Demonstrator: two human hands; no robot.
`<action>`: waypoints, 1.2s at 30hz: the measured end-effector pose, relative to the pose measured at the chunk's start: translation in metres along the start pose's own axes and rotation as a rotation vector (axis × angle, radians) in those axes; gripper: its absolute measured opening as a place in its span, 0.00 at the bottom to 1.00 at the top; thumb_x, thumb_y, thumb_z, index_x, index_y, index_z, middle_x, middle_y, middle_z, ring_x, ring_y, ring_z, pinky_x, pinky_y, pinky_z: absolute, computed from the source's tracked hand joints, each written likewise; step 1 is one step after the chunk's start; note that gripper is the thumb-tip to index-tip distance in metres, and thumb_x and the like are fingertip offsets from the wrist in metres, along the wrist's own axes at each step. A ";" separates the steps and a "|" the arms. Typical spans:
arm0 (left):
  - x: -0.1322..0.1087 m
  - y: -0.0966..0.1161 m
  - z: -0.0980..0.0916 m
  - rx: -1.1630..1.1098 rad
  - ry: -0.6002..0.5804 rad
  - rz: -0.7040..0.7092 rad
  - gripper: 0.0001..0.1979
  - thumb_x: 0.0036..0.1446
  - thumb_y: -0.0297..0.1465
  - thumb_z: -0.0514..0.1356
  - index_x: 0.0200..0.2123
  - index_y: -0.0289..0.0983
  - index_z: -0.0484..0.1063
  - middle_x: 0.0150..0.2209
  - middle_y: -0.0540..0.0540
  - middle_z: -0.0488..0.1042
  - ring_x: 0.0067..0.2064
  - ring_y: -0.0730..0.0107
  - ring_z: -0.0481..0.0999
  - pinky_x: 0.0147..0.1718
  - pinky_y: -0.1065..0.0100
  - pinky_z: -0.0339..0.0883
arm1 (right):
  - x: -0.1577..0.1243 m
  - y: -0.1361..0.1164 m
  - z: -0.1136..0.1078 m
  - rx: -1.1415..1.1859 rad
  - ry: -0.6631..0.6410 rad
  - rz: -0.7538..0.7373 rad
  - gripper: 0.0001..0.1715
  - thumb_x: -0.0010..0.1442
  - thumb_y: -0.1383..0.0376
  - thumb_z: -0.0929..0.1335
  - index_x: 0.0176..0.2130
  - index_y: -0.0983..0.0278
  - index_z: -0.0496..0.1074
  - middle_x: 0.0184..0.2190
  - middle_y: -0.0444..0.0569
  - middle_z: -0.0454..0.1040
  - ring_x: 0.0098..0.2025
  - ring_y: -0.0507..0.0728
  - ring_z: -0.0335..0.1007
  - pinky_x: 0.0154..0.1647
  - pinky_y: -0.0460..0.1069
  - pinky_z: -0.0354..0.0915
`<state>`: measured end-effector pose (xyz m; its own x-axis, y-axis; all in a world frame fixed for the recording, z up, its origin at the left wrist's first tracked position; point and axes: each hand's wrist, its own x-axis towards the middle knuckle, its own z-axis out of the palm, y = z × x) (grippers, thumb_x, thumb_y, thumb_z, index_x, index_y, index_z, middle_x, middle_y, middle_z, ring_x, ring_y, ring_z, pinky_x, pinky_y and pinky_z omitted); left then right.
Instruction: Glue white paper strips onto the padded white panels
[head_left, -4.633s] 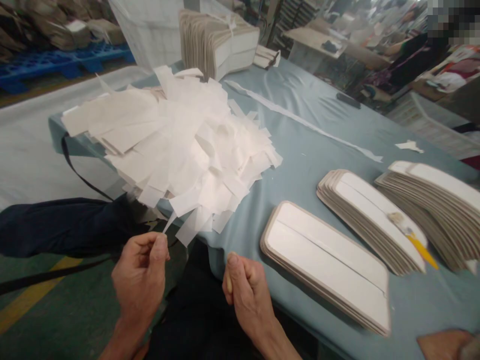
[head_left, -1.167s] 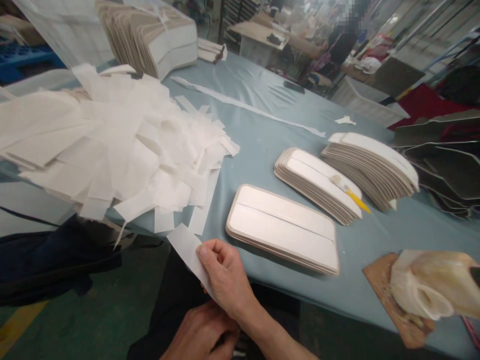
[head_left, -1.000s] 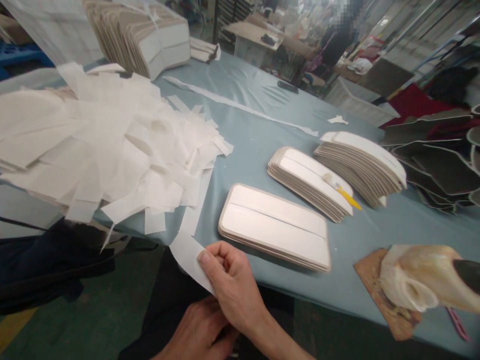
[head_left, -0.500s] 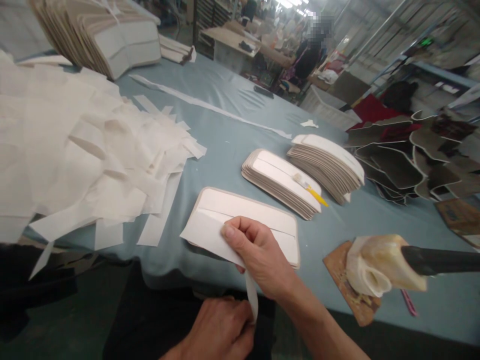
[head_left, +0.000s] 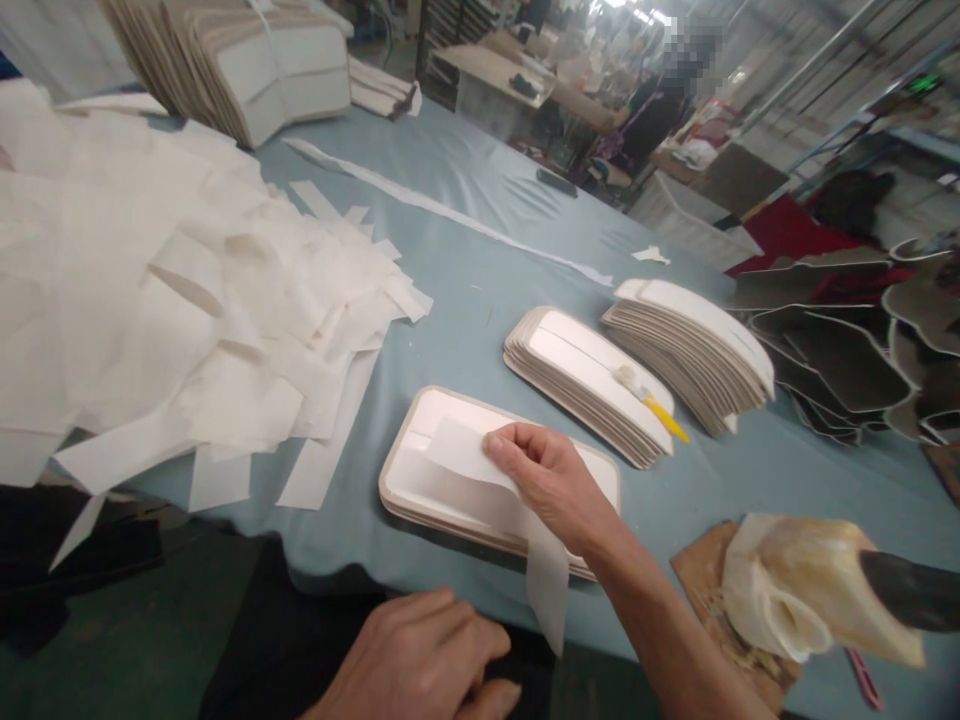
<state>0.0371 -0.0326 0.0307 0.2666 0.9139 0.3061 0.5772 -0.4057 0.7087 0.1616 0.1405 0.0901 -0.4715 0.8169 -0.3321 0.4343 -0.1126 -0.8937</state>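
Right hand [head_left: 555,485] advanced over nearest board stack [head_left: 409,472], wrist bent, fingers pinched paper strip [head_left: 465,462] against top. Left hand [head_left: 420,660] sat low, knuckles up; grip unclear.

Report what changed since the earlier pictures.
The right hand took a white strip from the near edge of the paper heap and carried it forward onto the nearest panel stack, pressing it there. The left hand stays low. Heap, other stacks and brush stayed put.
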 end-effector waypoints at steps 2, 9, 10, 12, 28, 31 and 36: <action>0.004 -0.002 -0.017 0.056 0.102 -0.004 0.05 0.68 0.27 0.58 0.40 0.40 0.74 0.29 0.52 0.79 0.30 0.71 0.76 0.31 0.69 0.67 | 0.003 -0.003 0.003 -0.046 -0.007 0.002 0.28 0.61 0.41 0.71 0.29 0.63 0.72 0.23 0.40 0.61 0.27 0.50 0.52 0.27 0.48 0.50; 0.018 -0.020 -0.042 0.100 0.317 -0.024 0.06 0.70 0.25 0.57 0.41 0.40 0.74 0.31 0.52 0.79 0.32 0.71 0.77 0.36 0.69 0.71 | 0.011 -0.016 0.015 -0.245 0.022 0.043 0.20 0.64 0.51 0.69 0.29 0.63 0.74 0.26 0.43 0.70 0.30 0.52 0.61 0.31 0.48 0.54; 0.018 -0.023 -0.043 0.099 0.333 -0.043 0.06 0.70 0.25 0.58 0.41 0.40 0.74 0.31 0.52 0.80 0.33 0.71 0.77 0.37 0.69 0.71 | 0.011 -0.016 0.016 -0.265 0.033 0.059 0.20 0.64 0.51 0.68 0.29 0.63 0.74 0.26 0.43 0.71 0.30 0.52 0.62 0.31 0.48 0.55; 0.018 -0.028 -0.045 0.103 0.356 -0.064 0.06 0.70 0.25 0.58 0.42 0.40 0.75 0.33 0.52 0.81 0.34 0.72 0.78 0.38 0.70 0.72 | 0.012 -0.015 0.017 -0.299 0.046 0.087 0.21 0.65 0.51 0.68 0.29 0.62 0.75 0.27 0.44 0.72 0.31 0.53 0.64 0.32 0.48 0.55; 0.015 -0.046 -0.055 0.218 0.379 -0.124 0.04 0.70 0.26 0.60 0.45 0.39 0.73 0.38 0.51 0.81 0.42 0.70 0.77 0.48 0.68 0.70 | 0.019 -0.020 0.030 -0.585 0.111 0.092 0.16 0.68 0.57 0.69 0.31 0.60 0.80 0.30 0.46 0.80 0.33 0.56 0.70 0.36 0.50 0.56; 0.014 -0.050 -0.056 0.241 0.390 -0.123 0.04 0.69 0.25 0.61 0.46 0.38 0.73 0.39 0.50 0.81 0.43 0.69 0.77 0.50 0.67 0.70 | 0.019 -0.021 0.030 -0.628 0.134 0.091 0.15 0.67 0.58 0.70 0.31 0.60 0.81 0.32 0.46 0.82 0.35 0.58 0.73 0.37 0.50 0.56; 0.014 -0.056 -0.056 0.289 0.400 -0.127 0.05 0.69 0.26 0.62 0.46 0.38 0.74 0.41 0.48 0.81 0.44 0.67 0.77 0.50 0.65 0.71 | 0.021 -0.025 0.032 -0.677 0.131 0.119 0.15 0.68 0.57 0.70 0.31 0.60 0.80 0.33 0.46 0.83 0.37 0.59 0.74 0.38 0.51 0.55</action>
<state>-0.0348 0.0036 0.0306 -0.1039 0.8665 0.4883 0.7907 -0.2258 0.5690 0.1163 0.1427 0.0955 -0.3130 0.8873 -0.3388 0.8800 0.1367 -0.4549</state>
